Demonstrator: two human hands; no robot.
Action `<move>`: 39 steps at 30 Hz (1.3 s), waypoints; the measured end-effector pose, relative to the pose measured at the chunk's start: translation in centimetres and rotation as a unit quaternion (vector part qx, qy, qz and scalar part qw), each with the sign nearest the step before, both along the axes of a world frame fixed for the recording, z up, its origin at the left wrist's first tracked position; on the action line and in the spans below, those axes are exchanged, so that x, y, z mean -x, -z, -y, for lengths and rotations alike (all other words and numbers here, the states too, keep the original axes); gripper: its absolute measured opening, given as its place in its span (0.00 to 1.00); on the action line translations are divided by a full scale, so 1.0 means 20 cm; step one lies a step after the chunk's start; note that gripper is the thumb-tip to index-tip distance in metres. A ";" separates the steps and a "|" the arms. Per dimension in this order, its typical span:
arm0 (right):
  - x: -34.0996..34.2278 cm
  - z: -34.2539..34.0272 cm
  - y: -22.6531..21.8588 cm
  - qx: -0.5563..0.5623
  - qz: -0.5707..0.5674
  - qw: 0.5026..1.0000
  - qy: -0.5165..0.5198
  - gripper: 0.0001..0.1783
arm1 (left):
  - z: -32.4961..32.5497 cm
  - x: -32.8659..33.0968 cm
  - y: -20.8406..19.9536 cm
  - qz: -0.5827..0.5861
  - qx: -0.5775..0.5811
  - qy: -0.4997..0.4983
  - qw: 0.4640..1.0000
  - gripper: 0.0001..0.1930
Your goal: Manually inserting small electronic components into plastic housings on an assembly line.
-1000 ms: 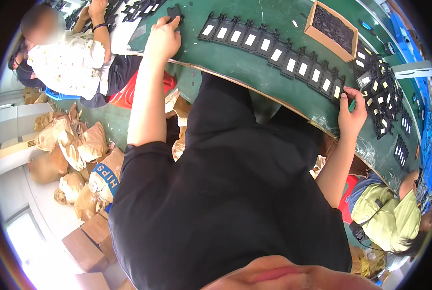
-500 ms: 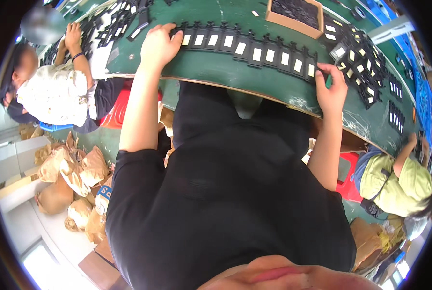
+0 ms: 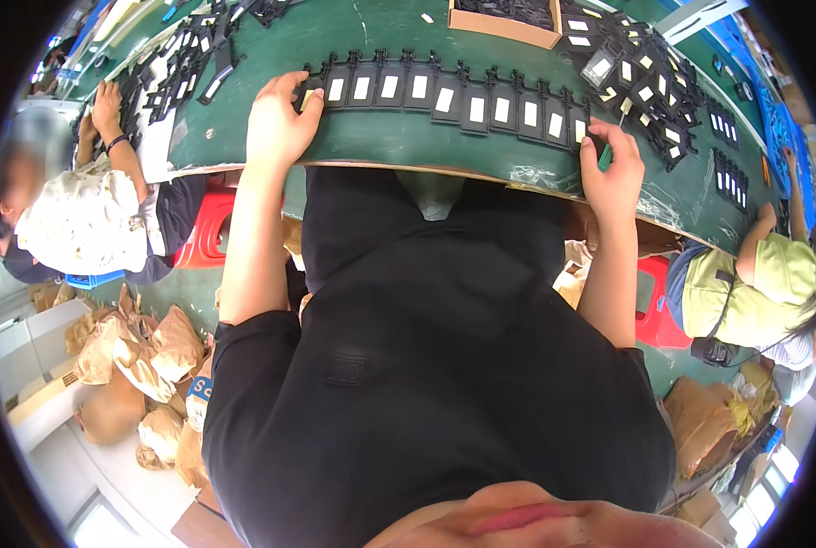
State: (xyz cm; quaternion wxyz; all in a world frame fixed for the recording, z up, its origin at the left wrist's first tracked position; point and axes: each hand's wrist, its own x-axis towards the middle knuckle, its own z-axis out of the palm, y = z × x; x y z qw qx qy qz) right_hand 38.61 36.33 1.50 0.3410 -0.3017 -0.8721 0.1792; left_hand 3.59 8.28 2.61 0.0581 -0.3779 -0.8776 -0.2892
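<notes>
A long row of flat black plastic parts [image 3: 476, 107], each with a whitish label and small knobs along its far edge, lies side by side on the green table. At the row's left end, the thumb and fingers of my left hand [image 3: 282, 121] close around the end part. My right hand [image 3: 614, 173] has its bent fingers and thumb against the last part on the right. The row curves slightly and is a little stepped near its middle. My fingers partly cover both end parts.
Beyond the row stands a cardboard box [image 3: 508, 30] of small black pieces. A heap of labelled black parts [image 3: 643, 87] lies right, another [image 3: 181, 78] far left. Co-workers sit at the left [image 3: 84, 224] and right [image 3: 746, 283]. The table's front edge [image 3: 481, 178] runs close to me.
The whole view has shifted, with the box and heaps now farther left and higher in it. Against the box, the row and both hands sit somewhat farther right and nearer me.
</notes>
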 end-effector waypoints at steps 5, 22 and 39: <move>-0.03 -0.03 0.03 0.019 -0.010 0.999 0.036 0.09 | -0.05 0.00 -0.01 -0.001 0.012 0.016 1.000 0.20; 0.02 0.02 0.03 -0.046 -0.101 0.991 0.081 0.11 | -0.60 0.09 -0.38 0.254 -0.347 0.276 0.860 0.07; 0.11 0.05 -0.22 -0.233 -0.077 0.962 0.118 0.13 | -0.91 -0.23 -0.20 -0.020 -0.411 0.397 0.821 0.03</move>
